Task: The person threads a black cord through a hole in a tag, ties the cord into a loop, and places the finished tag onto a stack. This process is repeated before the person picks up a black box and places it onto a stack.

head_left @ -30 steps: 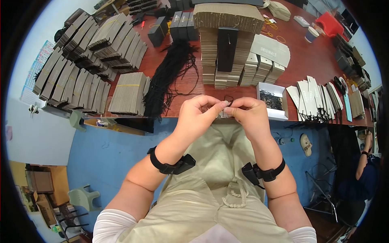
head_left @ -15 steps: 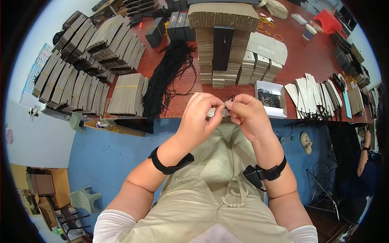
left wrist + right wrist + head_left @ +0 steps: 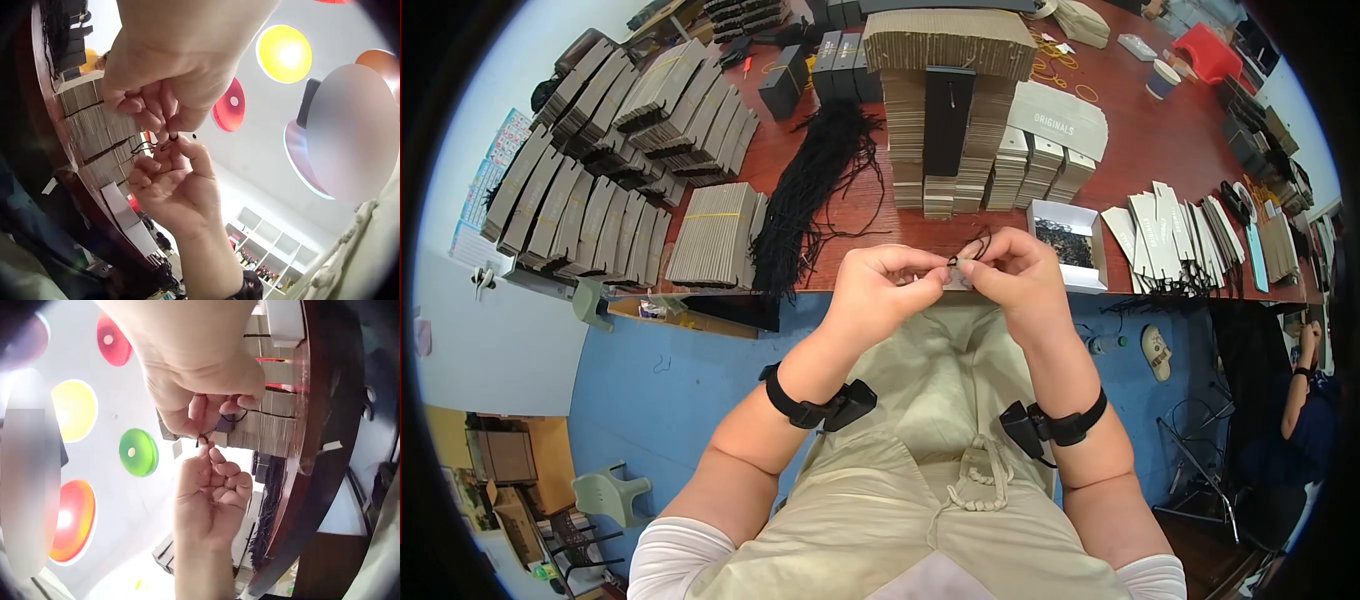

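In front of the table edge, my left hand and right hand meet fingertip to fingertip. A thin black cord is pinched between thumb and index finger on each side. Part of it arcs up in a loose loop over the right fingers. The right wrist view shows a small dark knot-like bit of the cord right at the fingertips, the rest hidden by the fingers. Beyond the hands lies a bundle of black cords, and a white box of small black pieces stands beside the right hand.
Tall stacks of grey-brown card stand behind the hands on the red-brown table. More banded card stacks fill the left side. White tags with black cords and scissors lie at the right.
The left hand lifted, then came back down with its fingertips against the right ones. The right hand turned slightly, and the cord's loop now shows more above its fingers.
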`<state>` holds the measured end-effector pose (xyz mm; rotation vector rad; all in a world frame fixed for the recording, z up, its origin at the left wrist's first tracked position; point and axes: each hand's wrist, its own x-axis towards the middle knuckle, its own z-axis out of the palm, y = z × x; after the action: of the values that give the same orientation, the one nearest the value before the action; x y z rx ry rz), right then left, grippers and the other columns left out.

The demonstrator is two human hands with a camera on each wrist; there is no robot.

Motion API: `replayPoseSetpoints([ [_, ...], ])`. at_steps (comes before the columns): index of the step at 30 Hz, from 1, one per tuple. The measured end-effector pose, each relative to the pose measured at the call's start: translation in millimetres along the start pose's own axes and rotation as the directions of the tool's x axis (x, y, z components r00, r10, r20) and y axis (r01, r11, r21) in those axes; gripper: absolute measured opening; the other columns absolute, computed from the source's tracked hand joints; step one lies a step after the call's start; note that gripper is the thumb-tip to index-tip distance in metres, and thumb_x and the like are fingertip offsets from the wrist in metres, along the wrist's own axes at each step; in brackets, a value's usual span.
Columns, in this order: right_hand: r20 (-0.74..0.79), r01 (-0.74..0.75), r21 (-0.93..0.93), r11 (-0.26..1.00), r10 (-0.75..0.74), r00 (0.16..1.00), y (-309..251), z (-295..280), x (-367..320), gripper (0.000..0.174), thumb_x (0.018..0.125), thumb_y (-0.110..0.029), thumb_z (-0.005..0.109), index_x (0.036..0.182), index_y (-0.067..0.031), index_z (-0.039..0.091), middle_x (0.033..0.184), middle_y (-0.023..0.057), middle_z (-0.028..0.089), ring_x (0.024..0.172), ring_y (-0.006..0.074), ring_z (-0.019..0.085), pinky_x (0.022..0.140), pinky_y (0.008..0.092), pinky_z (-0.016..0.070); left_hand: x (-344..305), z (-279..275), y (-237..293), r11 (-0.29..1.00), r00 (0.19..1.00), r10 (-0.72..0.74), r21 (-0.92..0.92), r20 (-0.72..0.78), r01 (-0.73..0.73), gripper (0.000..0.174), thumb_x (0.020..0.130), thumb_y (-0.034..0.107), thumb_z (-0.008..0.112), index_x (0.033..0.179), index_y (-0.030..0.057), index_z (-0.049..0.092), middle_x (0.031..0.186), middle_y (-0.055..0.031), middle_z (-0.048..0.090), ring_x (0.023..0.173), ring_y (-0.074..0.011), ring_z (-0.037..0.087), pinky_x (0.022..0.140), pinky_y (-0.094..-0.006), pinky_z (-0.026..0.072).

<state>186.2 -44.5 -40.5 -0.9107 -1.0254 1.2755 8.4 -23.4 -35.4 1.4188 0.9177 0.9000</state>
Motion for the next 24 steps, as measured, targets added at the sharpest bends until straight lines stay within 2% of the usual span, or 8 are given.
replayPoseSetpoints([
  [1,-0.003,0.049,-0.107,0.993,-0.050,0.999,0,0,0,0.011,0.073,0.000,0.067,0.069,-0.0029,0.057,0.076,0.0044,0.065,0.068,0.0103,0.053,0.065,0.0251,0.0444,0,0,-1,0.999,1.000,-0.001,0.055,-0.024,0.002,0.011,0.080,-0.001,0.063,0.090,-0.0044,0.066,0.090,-0.0071,0.066,0.082,-0.0098,0.060,0.070,-0.0221,0.0486],
  [4,-0.088,0.203,-0.521,0.829,-0.289,0.953,-3,7,-7,0.011,0.069,0.000,0.068,0.067,-0.0024,0.058,0.075,0.0051,0.065,0.074,0.0134,0.054,0.066,0.0278,0.0449,0,4,2,0.938,0.975,0.223,0.276,-0.018,-0.210,0.008,0.078,-0.003,0.064,0.086,-0.0029,0.066,0.086,-0.0050,0.064,0.079,-0.0092,0.059,0.068,-0.0220,0.0486],
  [7,-0.017,0.401,-0.621,0.673,-0.523,0.852,-6,12,-6,0.010,0.066,0.000,0.069,0.066,-0.0024,0.059,0.074,0.0058,0.064,0.076,0.0164,0.054,0.066,0.0283,0.0445,-1,11,6,0.929,0.957,0.289,0.233,0.031,-0.288,0.006,0.080,-0.001,0.063,0.086,-0.0011,0.064,0.084,-0.0035,0.061,0.075,-0.0088,0.058,0.067,-0.0216,0.0472],
  [10,-0.027,0.447,-0.517,0.730,-0.536,0.844,-3,13,-6,0.010,0.064,0.002,0.068,0.067,-0.0024,0.059,0.075,0.0052,0.065,0.074,0.0171,0.054,0.067,0.0281,0.0440,1,5,-4,0.993,0.993,0.119,0.007,0.016,-0.119,0.009,0.085,0.006,0.060,0.091,0.0001,0.060,0.086,-0.0037,0.061,0.076,-0.0086,0.056,0.069,-0.0221,0.0454],
  [13,-0.071,0.384,-0.427,0.819,-0.453,0.888,-2,13,-7,0.010,0.063,0.002,0.067,0.067,-0.0027,0.059,0.076,0.0054,0.065,0.074,0.0180,0.054,0.068,0.0287,0.0440,6,4,1,0.954,0.999,-0.037,-0.298,0.038,0.047,0.014,0.090,0.014,0.056,0.096,0.0016,0.057,0.086,-0.0026,0.060,0.078,-0.0081,0.054,0.072,-0.0225,0.0438],
  [19,-0.031,0.398,-0.518,0.757,-0.482,0.876,-1,15,-7,0.010,0.063,0.002,0.068,0.066,-0.0034,0.059,0.076,0.0055,0.066,0.076,0.0184,0.054,0.070,0.0300,0.0442,5,8,-1,0.929,0.996,-0.043,-0.365,0.078,0.069,0.015,0.091,0.016,0.055,0.095,0.0020,0.057,0.086,-0.0019,0.060,0.078,-0.0077,0.053,0.073,-0.0227,0.0437],
  [22,0.048,0.499,-0.559,0.663,-0.575,0.817,4,12,-2,0.010,0.069,-0.002,0.069,0.073,-0.0025,0.060,0.070,0.0034,0.063,0.066,0.0119,0.052,0.061,0.0249,0.0424,6,8,-5,0.906,0.997,-0.045,-0.416,0.069,0.070,0.013,0.091,0.015,0.055,0.094,0.0027,0.057,0.084,-0.0008,0.059,0.076,-0.0074,0.053,0.071,-0.0227,0.0438],
  [24,-0.138,0.189,-0.338,0.922,-0.247,0.959,1,10,-5,0.010,0.074,-0.005,0.068,0.079,-0.0016,0.059,0.066,0.0005,0.059,0.059,0.0067,0.047,0.054,0.0212,0.0380,5,8,-5,0.917,0.999,-0.049,-0.397,0.014,0.051,0.014,0.091,0.017,0.056,0.093,0.0032,0.058,0.082,0.0011,0.058,0.074,-0.0050,0.051,0.068,-0.0202,0.0410],
])
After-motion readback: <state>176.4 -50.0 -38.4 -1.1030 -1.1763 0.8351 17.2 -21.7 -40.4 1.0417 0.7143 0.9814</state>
